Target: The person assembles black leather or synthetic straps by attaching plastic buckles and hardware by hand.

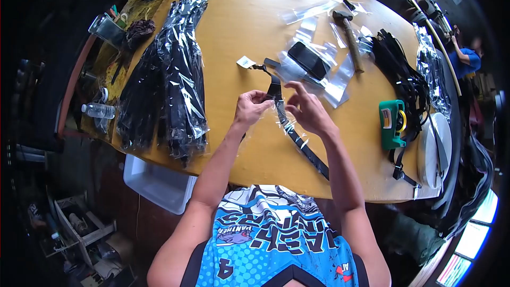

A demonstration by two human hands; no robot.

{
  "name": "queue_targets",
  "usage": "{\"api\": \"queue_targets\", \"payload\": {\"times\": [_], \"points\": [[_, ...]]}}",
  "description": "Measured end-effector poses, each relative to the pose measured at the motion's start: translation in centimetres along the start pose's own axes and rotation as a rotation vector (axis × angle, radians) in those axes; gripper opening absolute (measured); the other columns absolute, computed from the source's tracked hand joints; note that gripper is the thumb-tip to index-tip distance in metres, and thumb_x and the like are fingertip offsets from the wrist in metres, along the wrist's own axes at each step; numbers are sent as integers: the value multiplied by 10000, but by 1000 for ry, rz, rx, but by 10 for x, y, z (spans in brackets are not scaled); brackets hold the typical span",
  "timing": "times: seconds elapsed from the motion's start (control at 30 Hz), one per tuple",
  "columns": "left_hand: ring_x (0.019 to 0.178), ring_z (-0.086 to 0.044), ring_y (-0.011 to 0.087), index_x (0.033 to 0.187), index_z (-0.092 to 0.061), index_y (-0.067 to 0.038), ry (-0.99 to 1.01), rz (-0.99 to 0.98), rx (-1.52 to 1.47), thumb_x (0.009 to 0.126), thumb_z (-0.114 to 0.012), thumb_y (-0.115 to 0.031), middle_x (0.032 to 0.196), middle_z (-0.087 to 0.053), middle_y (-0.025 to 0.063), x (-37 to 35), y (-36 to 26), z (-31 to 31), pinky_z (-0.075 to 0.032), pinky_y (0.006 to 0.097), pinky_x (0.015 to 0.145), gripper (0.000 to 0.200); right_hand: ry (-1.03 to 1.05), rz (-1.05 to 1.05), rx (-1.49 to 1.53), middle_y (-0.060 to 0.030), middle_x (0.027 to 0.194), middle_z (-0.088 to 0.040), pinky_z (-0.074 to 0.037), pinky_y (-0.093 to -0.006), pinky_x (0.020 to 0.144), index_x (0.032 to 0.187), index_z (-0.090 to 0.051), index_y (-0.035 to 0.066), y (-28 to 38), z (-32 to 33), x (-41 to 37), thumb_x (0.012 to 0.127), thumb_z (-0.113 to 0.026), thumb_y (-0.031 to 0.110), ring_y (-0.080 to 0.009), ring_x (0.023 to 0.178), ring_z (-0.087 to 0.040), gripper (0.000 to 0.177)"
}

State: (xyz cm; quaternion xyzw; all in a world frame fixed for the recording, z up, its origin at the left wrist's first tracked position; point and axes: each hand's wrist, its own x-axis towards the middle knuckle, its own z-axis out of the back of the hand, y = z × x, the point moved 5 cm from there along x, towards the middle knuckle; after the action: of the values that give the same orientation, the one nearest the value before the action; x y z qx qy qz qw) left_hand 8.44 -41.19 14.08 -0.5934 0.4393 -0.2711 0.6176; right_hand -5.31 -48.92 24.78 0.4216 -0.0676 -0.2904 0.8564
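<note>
A black strap (pixel 303 149) in clear plastic wrap runs from the middle of the table toward its front edge. My left hand (pixel 254 107) pinches the strap and its plastic near the upper end. Just right of the strap is my right hand (pixel 308 109), its fingers apart and bent, with nothing visible between them. A white tag (pixel 245 62) lies at the strap's far end. Beyond my right hand, a black phone (pixel 309 59) rests on clear plastic sleeves (pixel 336 89).
Wrapped black straps (pixel 183 74) cover the left side. On the right are a hammer (pixel 350 40), loose black straps (pixel 398 69), a green tape dispenser (pixel 390 125) and a white roll (pixel 434 149). A bottle (pixel 99 110) stands far left. Other people (pixel 466 59) are beyond the table.
</note>
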Motion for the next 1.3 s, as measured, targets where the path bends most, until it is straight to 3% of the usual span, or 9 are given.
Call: {"api": "queue_targets", "payload": {"times": [0.13, 0.4, 0.87, 0.97, 1.03, 1.07, 1.13, 1.23, 1.3], "points": [[675, -560, 51, 909, -593, 34, -16, 5, 52, 725, -700, -65, 786, -633, 36, -5, -8, -1, -443, 160, 601, 235, -27, 147, -184, -137, 793, -625, -430, -408, 679, 1144, -386, 68, 5, -15, 28, 793, -590, 65, -319, 788, -596, 406], [607, -519, 26, 876, -600, 28, -7, -40, 34, 736, -701, -96, 736, -620, 7, -11, -15, -4, -399, 160, 522, 212, -11, 148, -282, -148, 787, -609, -426, -414, 702, 1105, -405, 54, 7, -17, 34, 784, -590, 89, -322, 811, -584, 372], [692, -560, 49, 879, -603, 33, -80, -121, 35, 729, -712, -92, 787, -639, 34, -14, -20, -2, -442, 176, 623, 224, -317, 88, -548, -140, 790, -598, -405, -385, 731, 1059, -453, 46, 19, -16, 23, 695, -699, 204, -313, 820, -560, 467], [708, -572, 59, 897, -605, 33, -54, -92, -29, 722, -710, -77, 808, -647, 46, -13, -21, 0, -449, 182, 648, 232, -572, 166, -498, -118, 780, -592, -428, -345, 702, 1044, -482, 22, 3, -6, 17, 720, -705, 236, -251, 783, -571, 448], [714, -577, 66, 907, -605, 35, -28, -102, -39, 718, -709, -71, 818, -649, 51, -11, -26, 2, -453, 189, 661, 240, -350, -74, 379, -86, 786, -583, -445, -287, 663, 1027, -513, 1, -39, -19, 28, 752, -697, 250, -166, 755, -567, 415], [719, -581, 75, 913, -604, 37, -52, -98, 9, 716, -711, -76, 819, -649, 54, -12, -28, 4, -458, 199, 671, 251, -379, -20, 469, -65, 810, -587, -455, -252, 640, 1034, -529, -14, -48, -24, 31, 778, -680, 243, -114, 764, -557, 393], [726, -588, 98, 929, -601, 44, -80, -101, 127, 716, -711, -92, 819, -648, 60, -16, -37, 3, -465, 219, 692, 275, -336, 22, 521, -90, 871, -616, -474, -280, 658, 1053, -559, -21, -51, -35, 32, 769, -689, 244, -142, 766, -580, 410], [782, -593, 130, 957, -594, 39, -34, -91, 70, 729, -700, -94, 882, -636, 72, -12, -29, 2, -468, 241, 716, 284, -293, -9, 446, -84, 720, -639, -451, -282, 593, 785, -657, -13, -34, -34, 26, 739, -693, 257, -125, 669, -571, 276], [799, -585, 123, 966, -593, 36, 7, -122, -56, 757, -671, -80, 881, -634, 60, -12, -29, -1, -460, 235, 719, 252, -302, 42, 484, -86, 684, -636, -445, -303, 568, 768, -656, -4, -35, -36, 28, 734, -688, 238, -127, 620, -558, 247]]}}
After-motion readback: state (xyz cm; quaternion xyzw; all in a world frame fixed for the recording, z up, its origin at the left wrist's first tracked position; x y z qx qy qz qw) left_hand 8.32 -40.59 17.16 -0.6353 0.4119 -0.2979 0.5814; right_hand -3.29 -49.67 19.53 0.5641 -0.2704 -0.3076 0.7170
